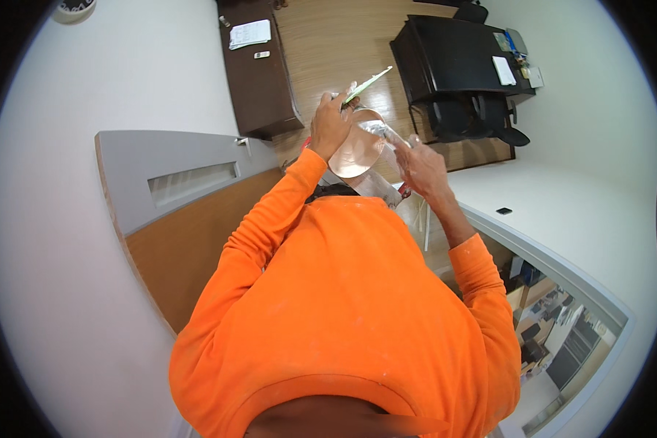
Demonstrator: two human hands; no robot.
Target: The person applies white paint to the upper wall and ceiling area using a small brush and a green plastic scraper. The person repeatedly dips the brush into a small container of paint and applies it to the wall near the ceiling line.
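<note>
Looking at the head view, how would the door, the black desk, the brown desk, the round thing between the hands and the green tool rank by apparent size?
Largest to smallest:
1. Door
2. Black desk and brown desk: too alike to rank
3. Round thing
4. Green tool

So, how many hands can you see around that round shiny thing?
2: the left hand, left of the round shiny thing and holding a pale green tool, and the right hand, to its right. Some fingers are partly hidden.
</note>
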